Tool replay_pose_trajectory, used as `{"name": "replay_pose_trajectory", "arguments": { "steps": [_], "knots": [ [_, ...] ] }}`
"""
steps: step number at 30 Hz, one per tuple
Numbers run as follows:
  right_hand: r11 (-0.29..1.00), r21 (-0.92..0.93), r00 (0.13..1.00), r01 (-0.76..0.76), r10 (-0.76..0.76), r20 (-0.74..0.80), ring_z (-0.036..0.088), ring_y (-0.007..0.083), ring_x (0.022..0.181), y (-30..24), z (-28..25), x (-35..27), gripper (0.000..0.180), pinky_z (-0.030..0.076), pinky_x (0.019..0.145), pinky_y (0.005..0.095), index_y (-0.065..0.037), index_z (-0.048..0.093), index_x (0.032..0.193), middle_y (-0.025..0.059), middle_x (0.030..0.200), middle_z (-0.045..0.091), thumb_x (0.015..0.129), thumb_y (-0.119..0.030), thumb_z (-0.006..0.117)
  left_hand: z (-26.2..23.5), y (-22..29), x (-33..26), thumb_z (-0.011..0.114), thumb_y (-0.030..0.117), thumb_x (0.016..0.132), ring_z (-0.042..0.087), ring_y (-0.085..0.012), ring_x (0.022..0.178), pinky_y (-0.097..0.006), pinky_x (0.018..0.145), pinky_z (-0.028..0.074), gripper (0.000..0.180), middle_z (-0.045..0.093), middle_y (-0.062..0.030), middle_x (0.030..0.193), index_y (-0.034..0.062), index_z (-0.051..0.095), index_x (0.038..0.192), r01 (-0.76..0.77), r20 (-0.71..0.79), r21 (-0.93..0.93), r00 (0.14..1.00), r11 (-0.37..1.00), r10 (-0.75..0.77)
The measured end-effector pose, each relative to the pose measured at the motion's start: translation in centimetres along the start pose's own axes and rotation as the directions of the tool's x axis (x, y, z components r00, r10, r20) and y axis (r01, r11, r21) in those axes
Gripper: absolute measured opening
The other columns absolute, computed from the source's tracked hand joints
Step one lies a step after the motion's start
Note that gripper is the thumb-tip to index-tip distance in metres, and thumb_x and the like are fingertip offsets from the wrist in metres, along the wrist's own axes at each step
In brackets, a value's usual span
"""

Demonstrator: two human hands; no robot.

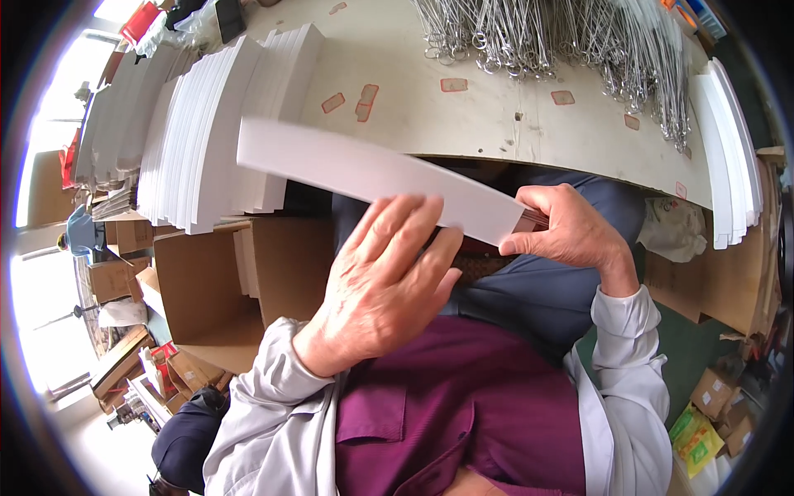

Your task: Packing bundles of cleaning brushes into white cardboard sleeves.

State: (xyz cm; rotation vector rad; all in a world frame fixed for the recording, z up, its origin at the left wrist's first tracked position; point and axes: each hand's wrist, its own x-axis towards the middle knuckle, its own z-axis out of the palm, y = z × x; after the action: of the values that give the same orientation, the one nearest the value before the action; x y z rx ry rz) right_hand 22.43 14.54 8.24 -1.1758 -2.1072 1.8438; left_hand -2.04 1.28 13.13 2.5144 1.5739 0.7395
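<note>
Over my lap is a long, narrow white box (364, 165), tilted with its left end farther from me. My right hand (571, 227) is closed on its right end, thumb below and fingers above. Something brown with thin dark strips (533, 220) shows at that end, partly hidden by the hand; I cannot make out what it is. My left hand (385, 289) is at the box's near edge, its fingers stretched and apart. Whether its fingertips touch the box is unclear.
White flat boxes (198, 132) stand in rows on the table's (397, 99) left side. Bundles of metal skewer-like rods with looped ends (562, 41) lie at the back right. More white boxes (728, 157) line the right edge. An open cardboard carton (207, 289) sits at left.
</note>
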Motion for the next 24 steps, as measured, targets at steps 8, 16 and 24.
{"name": "replay_pose_trajectory", "arguments": {
  "steps": [8, 16, 24],
  "knots": [
    [0.954, -0.27, 0.982, 0.132, -0.09, 0.164, 0.065, 0.0282, 0.064, -0.3, 2.3, 0.4, 0.043, 0.05, 0.063, 0.0376, 0.002, 0.066, 0.091, 0.0167, 0.075, 0.069, 0.079, -0.03, 0.091, 4.2, -0.6, 0.4, 0.084, 0.007, 0.064, 0.061, -0.0355, 0.1, -0.046, 0.09, 0.051, 0.068, 0.059, -0.0169, 0.105, 0.0001, 0.057, 0.125, 0.043, 0.302, 0.148, 0.949, 0.988, -0.087],
    [0.784, -0.593, 0.932, 0.186, -0.332, -0.146, 0.072, 0.0399, 0.084, 0.1, 0.8, -0.1, 0.051, 0.057, 0.076, 0.0453, 0.0, 0.072, 0.105, 0.0226, 0.084, 0.073, 0.082, -0.044, 0.084, 6.1, -3.3, -2.7, 0.082, 0.011, 0.068, 0.068, -0.0346, 0.076, -0.044, 0.063, 0.056, 0.043, 0.063, -0.013, 0.086, 0.0044, 0.061, 0.106, 0.262, 0.204, 0.029, 0.943, 0.965, -0.262],
    [0.848, -0.498, 0.796, 0.182, -0.425, -0.432, 0.059, 0.0405, 0.059, 3.7, 3.6, 1.4, 0.034, 0.043, 0.051, 0.046, -0.003, 0.055, 0.077, 0.018, 0.064, 0.057, 0.101, -0.023, 0.069, 8.4, -3.0, -3.8, 0.081, 0.015, 0.073, 0.07, -0.037, 0.072, -0.046, 0.062, 0.058, 0.039, 0.068, -0.0148, 0.085, 0.0036, 0.063, 0.105, 0.383, 0.195, -0.069, 0.911, 0.921, -0.364]
  ]
}}
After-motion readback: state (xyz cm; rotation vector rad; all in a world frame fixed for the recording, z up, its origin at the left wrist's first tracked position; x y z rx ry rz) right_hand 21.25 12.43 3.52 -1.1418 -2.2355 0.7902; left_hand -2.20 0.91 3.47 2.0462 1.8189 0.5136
